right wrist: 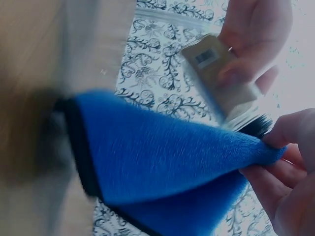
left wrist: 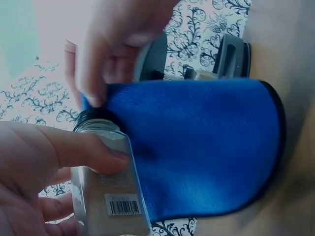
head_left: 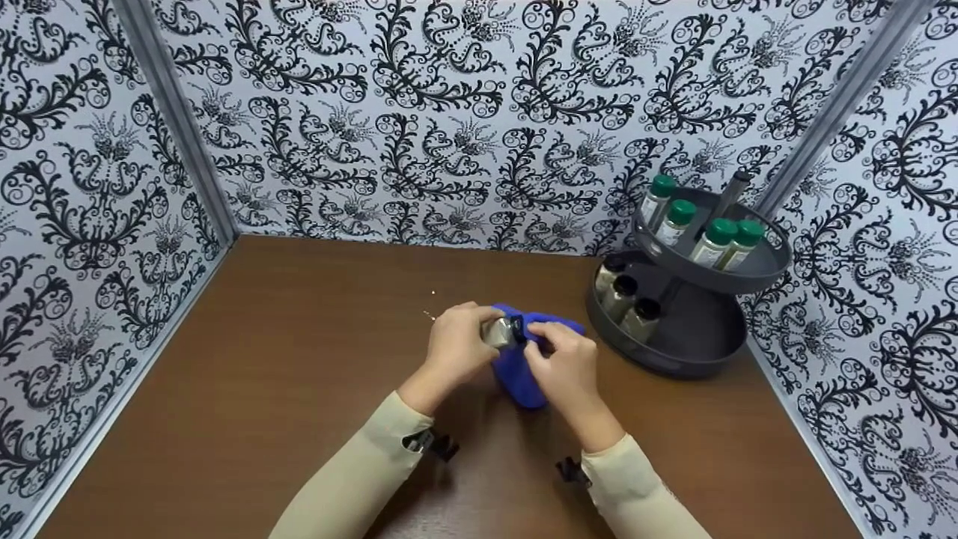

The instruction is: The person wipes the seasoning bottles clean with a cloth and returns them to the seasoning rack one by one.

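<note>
In the head view my left hand (head_left: 460,340) grips a square clear spice jar (head_left: 500,333) with a black cap, tilted so the cap points right. The left wrist view shows pale contents and a barcode label (left wrist: 123,204) on the jar's side. My right hand (head_left: 565,363) pinches a blue cloth (head_left: 520,378) between thumb and fingers, close by the cap (right wrist: 258,126). The cloth hangs down from those fingers, its dark-edged end (right wrist: 81,147) near the table. Whether the cloth touches the cap is hard to tell.
At the right stands a dark two-tier round rack (head_left: 673,363). Green-capped jars (head_left: 677,222) are on its upper tier, black-capped jars (head_left: 620,297) on the lower. Small pale crumbs (head_left: 429,314) lie on the brown table (head_left: 314,337). Patterned walls (head_left: 449,135) enclose the back and sides.
</note>
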`<state>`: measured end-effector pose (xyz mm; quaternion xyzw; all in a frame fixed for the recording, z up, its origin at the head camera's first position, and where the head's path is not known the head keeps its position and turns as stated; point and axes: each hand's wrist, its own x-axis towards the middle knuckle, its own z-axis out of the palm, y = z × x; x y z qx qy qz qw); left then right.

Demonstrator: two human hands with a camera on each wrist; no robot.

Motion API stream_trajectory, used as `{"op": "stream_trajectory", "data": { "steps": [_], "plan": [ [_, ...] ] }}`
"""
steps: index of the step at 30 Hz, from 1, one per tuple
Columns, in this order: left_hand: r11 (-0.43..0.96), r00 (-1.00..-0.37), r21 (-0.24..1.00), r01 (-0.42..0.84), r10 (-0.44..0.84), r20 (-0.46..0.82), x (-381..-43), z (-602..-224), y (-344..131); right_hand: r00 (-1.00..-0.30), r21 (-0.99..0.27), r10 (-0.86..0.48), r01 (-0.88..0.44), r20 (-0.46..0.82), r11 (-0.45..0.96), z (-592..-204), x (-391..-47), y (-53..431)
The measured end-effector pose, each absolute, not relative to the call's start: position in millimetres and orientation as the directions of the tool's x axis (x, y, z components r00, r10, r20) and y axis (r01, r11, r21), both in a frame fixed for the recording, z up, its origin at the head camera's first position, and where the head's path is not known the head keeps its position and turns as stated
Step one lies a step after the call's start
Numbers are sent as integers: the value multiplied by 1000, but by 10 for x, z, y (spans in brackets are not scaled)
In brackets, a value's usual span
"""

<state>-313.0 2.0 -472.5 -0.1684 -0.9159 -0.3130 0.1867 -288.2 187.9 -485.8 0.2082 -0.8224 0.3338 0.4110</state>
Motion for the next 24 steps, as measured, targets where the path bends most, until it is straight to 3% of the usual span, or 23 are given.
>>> {"op": "stream_trajectory", "data": {
  "steps": [7, 15, 19, 24],
  "plan": [
    [768, -880, 494, 407, 185, 438, -3117, -4721, 12, -479, -278, -115, -669, 870, 689, -4862, -2849, 1834],
    [750, -858, 503, 429, 164, 487, -3130, -4685, 27, -488, -356, -27, -673, 872, 648, -4846, -2888, 1907],
    [614, -869, 651, 448, 128, 478, -3135, -4721, 45, -519, -453, 60, -677, 853, 580, -4794, -2903, 1939],
    [325, -903, 843, 429, 130, 409, -3152, -4802, 86, -630, -648, 190, -658, 753, 384, -4729, -2882, 1939]
  ]
}}
